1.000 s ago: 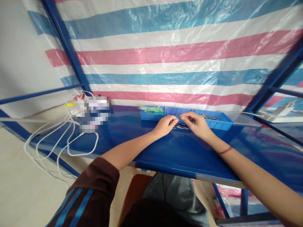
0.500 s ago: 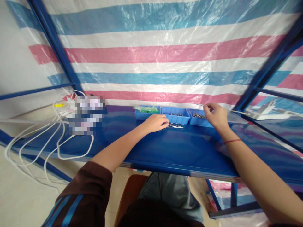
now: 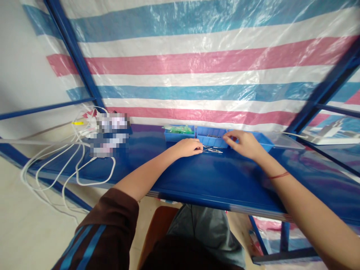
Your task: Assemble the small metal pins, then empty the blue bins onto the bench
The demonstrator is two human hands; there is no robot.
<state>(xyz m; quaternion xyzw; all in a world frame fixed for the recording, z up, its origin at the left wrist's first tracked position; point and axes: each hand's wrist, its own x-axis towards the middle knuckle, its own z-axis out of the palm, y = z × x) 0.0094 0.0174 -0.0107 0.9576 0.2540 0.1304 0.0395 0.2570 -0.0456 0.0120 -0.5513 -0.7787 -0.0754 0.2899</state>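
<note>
My left hand [image 3: 187, 147] rests on the blue table [image 3: 197, 180] with its fingers curled, the fingertips touching a small pile of thin metal pins [image 3: 213, 150]. My right hand [image 3: 244, 144] lies just right of the pile, fingers closed and pointing left toward it. What either hand pinches is too small to see. Behind the hands stand three blue trays in a row. The left tray [image 3: 180, 134] holds green parts, the middle tray [image 3: 210, 135] holds metal pieces, and my right hand partly hides the right tray [image 3: 266, 142].
White cables [image 3: 84, 165] loop over the table's left end beside blurred-out items [image 3: 111, 137]. A clear plastic lid [image 3: 287, 141] lies right of the trays. A striped tarp [image 3: 197, 75] and blue frame posts [image 3: 75, 56] close off the back. My lap and a brown seat are below the table edge.
My right hand went from the pins out to the right tray and has come back down beside the pin pile. My left hand stayed at the pins.
</note>
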